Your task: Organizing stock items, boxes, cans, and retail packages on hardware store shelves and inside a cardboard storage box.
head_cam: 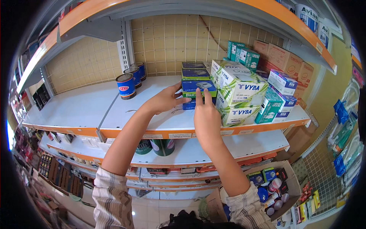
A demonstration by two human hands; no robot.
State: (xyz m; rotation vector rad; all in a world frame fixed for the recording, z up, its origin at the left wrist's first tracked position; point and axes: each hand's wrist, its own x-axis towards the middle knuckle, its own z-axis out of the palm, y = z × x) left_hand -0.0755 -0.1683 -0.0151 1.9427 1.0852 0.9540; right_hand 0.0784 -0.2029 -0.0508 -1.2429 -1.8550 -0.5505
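Note:
A stack of blue and green cardboard cam starter boxes (197,85) stands on the white metal shelf (160,120). My left hand (163,99) grips the stack's left front corner, fingers along its side and thumb across the front. My right hand (207,113) lies against the front face with two fingers extended upward; its thumb is hidden, and whether it grips cannot be told. More blue and green boxes (195,73) sit directly behind. Close to the right of the stack are white and green VYBA boxes (243,90), piled in layers.
Blue paint cans (125,86) stand in a row at left. Teal boxes (270,106), white and purple boxes (282,83) and brown cartons (281,58) fill the shelf's right end. An orange-edged shelf (257,6) overhangs. Below right is an open carton (292,186) of mixed goods.

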